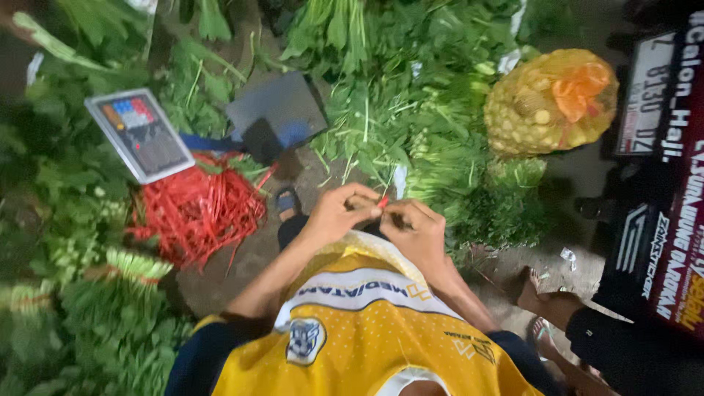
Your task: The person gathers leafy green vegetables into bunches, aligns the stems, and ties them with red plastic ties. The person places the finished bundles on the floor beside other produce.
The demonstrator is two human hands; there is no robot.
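Fingers of the left hand (339,213) and right hand (418,229) pinched together on a thin red plastic tie strip (382,201) at frame centre, best kept taut; heap of red strips (196,211) left, grey digital scale (139,134) upper left.

Red strip (382,201) mostly hidden by hands (378,220)

A scale (139,134) lies left of the tray (275,110), seemingly among leafy bundles (411,95).
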